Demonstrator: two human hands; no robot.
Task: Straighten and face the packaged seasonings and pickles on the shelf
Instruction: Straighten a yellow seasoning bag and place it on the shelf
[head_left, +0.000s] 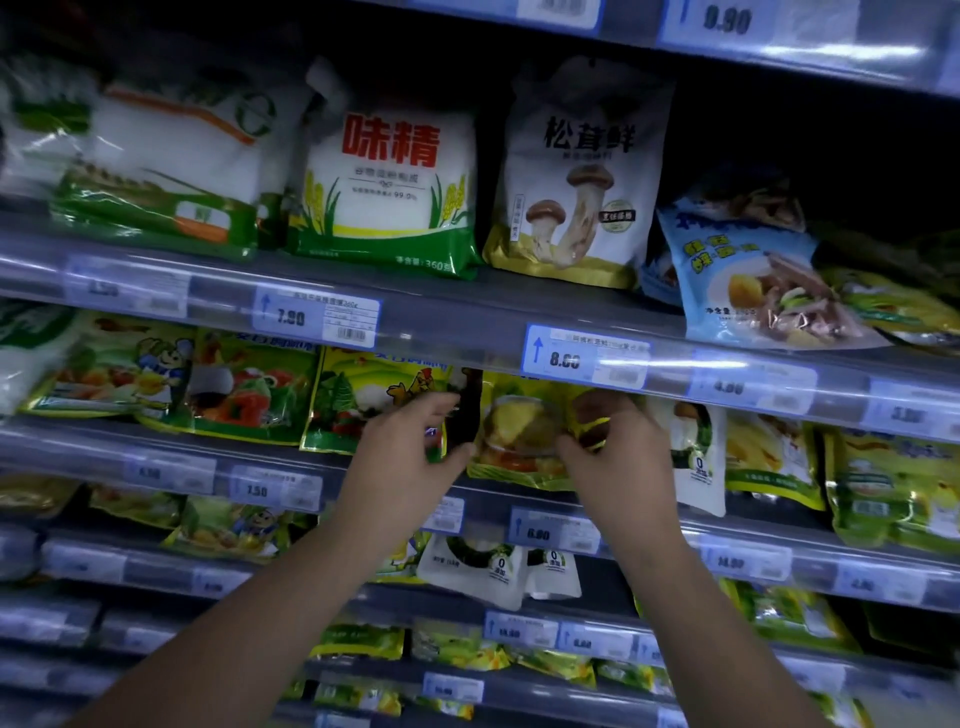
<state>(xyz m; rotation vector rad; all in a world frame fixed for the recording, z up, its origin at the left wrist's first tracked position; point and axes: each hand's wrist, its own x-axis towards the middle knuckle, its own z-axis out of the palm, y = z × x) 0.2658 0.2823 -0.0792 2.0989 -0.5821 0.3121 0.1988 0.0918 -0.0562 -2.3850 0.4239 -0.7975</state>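
Observation:
A yellow seasoning pouch (524, 431) with a bowl picture stands on the second shelf, just under the 8.60 price tag. My right hand (613, 441) pinches its right side, fingers curled over the front. My left hand (410, 447) is at its left edge, thumb and fingers spread around the dark gap beside a yellow-green chicken-logo pouch (374, 395). Whether the left hand grips that pouch is unclear. Above stand a white-and-green MSG bag (389, 187) and a white mushroom pouch (582, 176).
A blue pickle bag (753, 280) leans tilted at the upper shelf's right. A white pouch (701, 457) stands right of my right hand, with more yellow-green bags (893, 488) beyond. Shelf rails (467, 322) with price tags run across. Lower shelves hold several more packets.

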